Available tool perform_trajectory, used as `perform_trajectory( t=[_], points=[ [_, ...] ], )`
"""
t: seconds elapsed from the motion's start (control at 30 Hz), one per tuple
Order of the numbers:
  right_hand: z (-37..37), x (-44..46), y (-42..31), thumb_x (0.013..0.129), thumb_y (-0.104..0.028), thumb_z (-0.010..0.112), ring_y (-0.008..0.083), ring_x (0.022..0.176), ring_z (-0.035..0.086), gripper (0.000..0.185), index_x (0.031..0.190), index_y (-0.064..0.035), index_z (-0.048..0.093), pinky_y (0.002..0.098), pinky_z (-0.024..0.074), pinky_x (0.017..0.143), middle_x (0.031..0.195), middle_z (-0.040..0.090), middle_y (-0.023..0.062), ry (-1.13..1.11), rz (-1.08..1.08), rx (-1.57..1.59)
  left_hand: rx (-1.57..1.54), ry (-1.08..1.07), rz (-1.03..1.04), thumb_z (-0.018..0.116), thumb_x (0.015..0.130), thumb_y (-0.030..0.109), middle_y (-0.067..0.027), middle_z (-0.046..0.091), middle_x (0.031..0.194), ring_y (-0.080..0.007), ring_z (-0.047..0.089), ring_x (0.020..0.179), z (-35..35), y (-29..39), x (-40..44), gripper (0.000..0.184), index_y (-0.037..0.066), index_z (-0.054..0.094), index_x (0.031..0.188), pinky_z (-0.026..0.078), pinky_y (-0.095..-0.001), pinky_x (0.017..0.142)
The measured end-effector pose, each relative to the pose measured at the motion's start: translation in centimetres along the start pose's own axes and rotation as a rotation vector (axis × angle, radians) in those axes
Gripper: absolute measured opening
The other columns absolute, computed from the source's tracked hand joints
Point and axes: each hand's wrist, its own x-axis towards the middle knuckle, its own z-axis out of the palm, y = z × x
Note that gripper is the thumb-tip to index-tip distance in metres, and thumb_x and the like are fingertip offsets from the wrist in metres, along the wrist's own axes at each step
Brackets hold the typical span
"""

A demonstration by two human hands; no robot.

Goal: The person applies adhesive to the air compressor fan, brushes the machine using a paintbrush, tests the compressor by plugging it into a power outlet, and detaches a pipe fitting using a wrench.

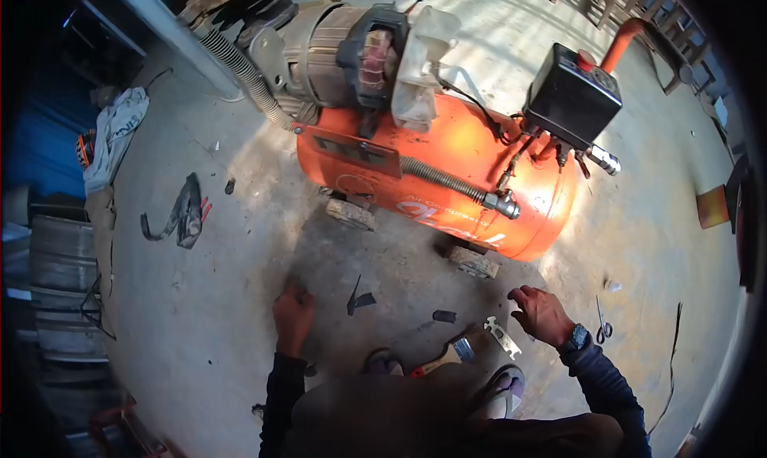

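Note:
An orange air compressor (447, 162) stands on small wheels in front of me, with a motor (331, 54) and a black switch box (574, 94) on top. My left hand (294, 318) is over the floor at its lower left, fingers curled; whether they hold anything is too dark to tell. My right hand (541, 314), with a watch on the wrist, is beyond the compressor's right wheel (474, 261), fingers bent and a little apart, nothing visible in it. Just left of it lies a flat metal wrench (502, 338). A paintbrush (445, 357) lies between my feet.
Scissors (604, 322) lie right of my right hand. Dark scraps (365, 300) and a small dark piece (444, 316) are on the floor between my hands. A black tool pouch (189, 212) lies at the left, metal sheets (68, 290) beyond it. A pole (180, 38) rises behind.

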Motion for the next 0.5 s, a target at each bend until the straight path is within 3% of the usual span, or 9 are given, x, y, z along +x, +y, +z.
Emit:
perform_trajectory(
  t=[0.13, 0.17, 0.2, 0.23, 0.27, 0.37, 0.43, 0.5],
  points=[
    [0.7, -2.2, 2.5, 0.087, -0.027, 0.064, 0.0367, 0.081, 0.064, 0.023, 0.077, -0.0057, 0.067, 0.0465, 0.0525, 0.071, 0.08, 0.065, 0.0156, -0.093, 0.007, -0.115, -0.24, -0.152, -0.005, 0.07, 0.084, 0.01, -0.014, 0.073, 0.092, -0.0246, 0.071, 0.081, 2.1, 2.5, 0.5, 0.032, -0.001, 0.064, 0.113, 0.056, -0.036, 0.074],
    [0.8, -2.7, 2.6, 0.087, -0.028, 0.063, 0.0366, 0.08, 0.064, 0.027, 0.073, -0.0051, 0.067, 0.047, 0.0525, 0.072, 0.079, 0.066, 0.0155, -0.089, 0.023, -0.078, -0.168, -0.19, 0.106, 0.07, 0.085, 0.009, -0.0148, 0.072, 0.093, -0.0239, 0.071, 0.082, 2.5, 1.7, 0.4, 0.03, -0.003, 0.063, 0.112, 0.056, -0.036, 0.074],
    [2.3, -3.2, 3.7, 0.087, -0.027, 0.062, 0.0375, 0.08, 0.064, 0.028, 0.072, -0.0042, 0.065, 0.0468, 0.0529, 0.072, 0.078, 0.066, 0.0158, -0.019, -0.009, -0.023, -0.101, -0.214, 0.216, 0.069, 0.085, 0.007, -0.0155, 0.072, 0.093, -0.0232, 0.07, 0.084, 2.6, 2.9, 0.3, 0.029, -0.004, 0.063, 0.111, 0.056, -0.0359, 0.075],
    [4.1, -3.7, 4.1, 0.086, -0.026, 0.06, 0.0385, 0.077, 0.065, 0.027, 0.07, -0.0038, 0.063, 0.0479, 0.0535, 0.07, 0.077, 0.066, 0.0166, 0.188, -0.013, 0.035, -0.21, -0.264, 0.158, 0.068, 0.088, 0.008, -0.0129, 0.069, 0.096, -0.0193, 0.066, 0.085, 2.9, 4.2, -0.5, 0.025, -0.003, 0.062, 0.11, 0.054, -0.0337, 0.076],
    [4.0, -4.2, 3.6, 0.085, -0.024, 0.059, 0.0389, 0.075, 0.065, 0.025, 0.069, -0.0045, 0.063, 0.0483, 0.0538, 0.069, 0.076, 0.066, 0.0169, 0.136, 0.063, 0.009, -0.308, -0.307, 0.086, 0.066, 0.091, 0.009, -0.0102, 0.066, 0.098, -0.0153, 0.062, 0.087, 2.7, 6.1, -1.2, 0.021, -0.002, 0.062, 0.109, 0.052, -0.0315, 0.078],
    [3.9, -5.4, 2.8, 0.083, -0.02, 0.058, 0.0396, 0.071, 0.066, 0.021, 0.069, -0.0062, 0.064, 0.0492, 0.0543, 0.064, 0.075, 0.066, 0.0185, 0.05, 0.066, -0.022, -0.434, -0.471, 0.208, 0.064, 0.093, 0.013, -0.0116, 0.064, 0.099, -0.0203, 0.062, 0.085, 4.4, 3.6, -0.9, 0.022, -0.001, 0.061, 0.109, 0.052, -0.036, 0.079],
    [5.7, -5.8, 3.0, 0.081, -0.02, 0.059, 0.0394, 0.071, 0.067, 0.02, 0.069, -0.0061, 0.065, 0.0489, 0.0546, 0.064, 0.073, 0.066, 0.0188, 0.121, 0.094, 0.025, 0.22, -0.335, 0.436, 0.063, 0.094, 0.018, -0.0133, 0.064, 0.101, -0.0274, 0.062, 0.086, 6.1, -0.8, 0.4, 0.032, 0.0, 0.06, 0.12, 0.05, -0.0427, 0.084],
    [8.2, -6.0, 3.9, 0.077, -0.021, 0.062, 0.0393, 0.071, 0.067, 0.018, 0.067, -0.0054, 0.065, 0.049, 0.0548, 0.063, 0.072, 0.066, 0.0194, 0.208, 0.097, 0.048, -0.175, -0.619, 0.139, 0.068, 0.093, 0.032, -0.0218, 0.051, 0.142, -0.0402, 0.058, 0.121, 8.2, -3.0, 2.4, 0.073, 0.001, 0.034, 0.15, 0.039, -0.0507, 0.11]
  ],
)
